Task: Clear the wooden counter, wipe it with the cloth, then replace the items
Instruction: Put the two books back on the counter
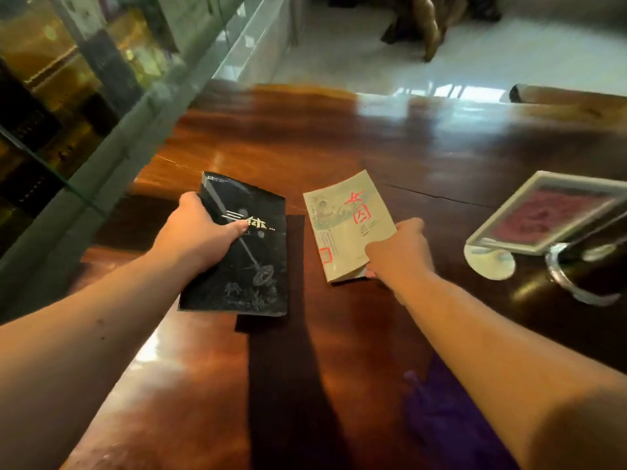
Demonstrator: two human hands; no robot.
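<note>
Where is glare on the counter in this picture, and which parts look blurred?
Head view: bright window glare on the far wooden counter; glass cabinet at left and purple cloth near the bottom edge look blurred; black book and pale book stay fairly sharp.

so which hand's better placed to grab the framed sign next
Right. The right hand is nearer the framed sign on the counter's right side, though it holds the pale book. The left hand, across the counter, grips the black book.
</note>
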